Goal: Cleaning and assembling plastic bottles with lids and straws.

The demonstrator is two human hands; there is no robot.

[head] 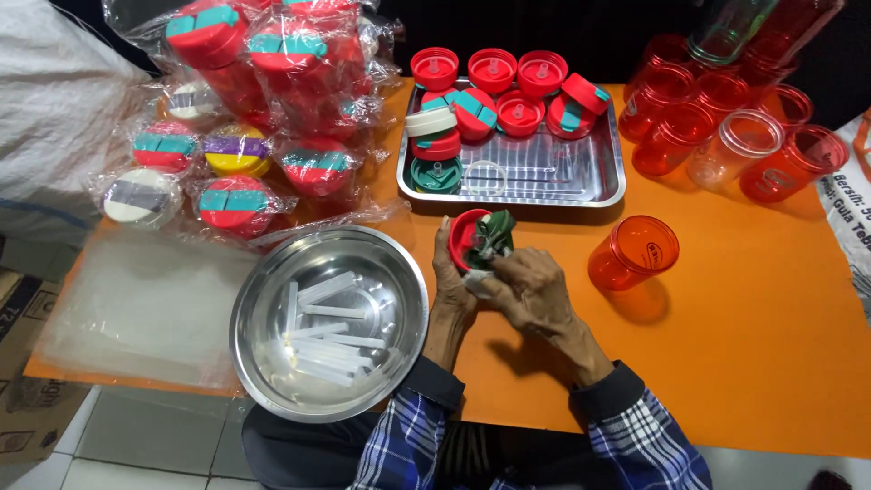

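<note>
Red lid (464,238) sits upright in the left hand (451,281), over the orange desk (726,345) near the bowl (272,272); right hand (531,292) pinches its green flap (494,238), both hands clamped on it, steadying the fit.

We see an orange table (726,363). On it a steel bowl (263,363) sits at the near edge, a steel tray (608,186) near the far edge, bagged lids (263,54) at the far left corner, red cups (717,109) at the far right, and one red cup (632,254) lies alone.
</note>
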